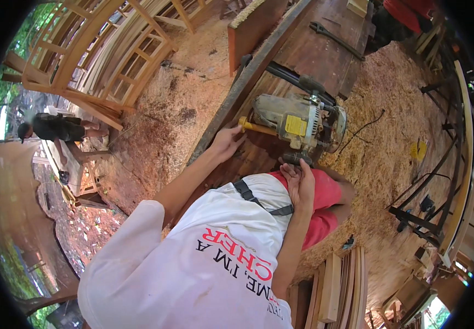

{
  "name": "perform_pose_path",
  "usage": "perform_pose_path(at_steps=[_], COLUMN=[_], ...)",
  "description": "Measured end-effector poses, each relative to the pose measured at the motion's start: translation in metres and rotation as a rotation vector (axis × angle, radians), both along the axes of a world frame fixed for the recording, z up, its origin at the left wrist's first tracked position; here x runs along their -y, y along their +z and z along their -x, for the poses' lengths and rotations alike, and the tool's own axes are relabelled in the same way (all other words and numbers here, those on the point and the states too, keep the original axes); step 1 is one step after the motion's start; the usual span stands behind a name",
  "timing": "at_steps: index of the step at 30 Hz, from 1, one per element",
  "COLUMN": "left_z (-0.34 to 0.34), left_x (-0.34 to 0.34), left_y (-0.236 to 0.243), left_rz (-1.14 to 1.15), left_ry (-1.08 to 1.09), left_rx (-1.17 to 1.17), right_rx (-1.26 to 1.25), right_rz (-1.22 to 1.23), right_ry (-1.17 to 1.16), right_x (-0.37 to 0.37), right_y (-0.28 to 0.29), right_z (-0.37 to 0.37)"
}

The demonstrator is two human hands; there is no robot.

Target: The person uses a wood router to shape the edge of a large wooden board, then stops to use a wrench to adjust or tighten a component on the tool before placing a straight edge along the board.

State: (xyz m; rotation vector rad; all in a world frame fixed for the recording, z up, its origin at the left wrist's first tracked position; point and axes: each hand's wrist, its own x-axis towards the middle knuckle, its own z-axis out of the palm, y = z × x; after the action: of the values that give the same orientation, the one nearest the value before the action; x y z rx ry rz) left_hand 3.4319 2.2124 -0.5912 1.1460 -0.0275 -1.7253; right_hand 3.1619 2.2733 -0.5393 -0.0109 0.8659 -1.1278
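A router (294, 123) with a grey-cream body, yellow label and black grips lies on its side on a dark wooden bench (322, 60). My left hand (227, 143) is at the end of a yellow cylindrical piece (261, 128) beside the router, fingertips touching or very near it, loosely bent and apart. My right hand (297, 183) is turned partly palm up, fingers slightly curled and apart, at the lower black grip (294, 158); whether it touches the grip is hard to tell. A dark metal tool (335, 39) rests farther along the bench.
Wooden lattice frames (105, 49) stand at upper left. A co-worker (56, 129) is by a wooden bench at left. An upright board (242, 41) stands beside my bench. Sawdust covers the floor (379, 109). A metal frame (429, 219) is at right, stacked timber (333, 285) at lower right.
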Motion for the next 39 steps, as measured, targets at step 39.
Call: perform_pose_path(at_steps=[39], left_z=[-0.002], left_x=[-0.001], left_y=[0.032], left_rz=[-0.206], left_ry=[0.089], left_rx=[-0.036], right_rx=[-0.014], right_rz=[-0.001], right_ry=[0.021], right_x=[-0.001], right_y=[-0.008], right_z=[0.002])
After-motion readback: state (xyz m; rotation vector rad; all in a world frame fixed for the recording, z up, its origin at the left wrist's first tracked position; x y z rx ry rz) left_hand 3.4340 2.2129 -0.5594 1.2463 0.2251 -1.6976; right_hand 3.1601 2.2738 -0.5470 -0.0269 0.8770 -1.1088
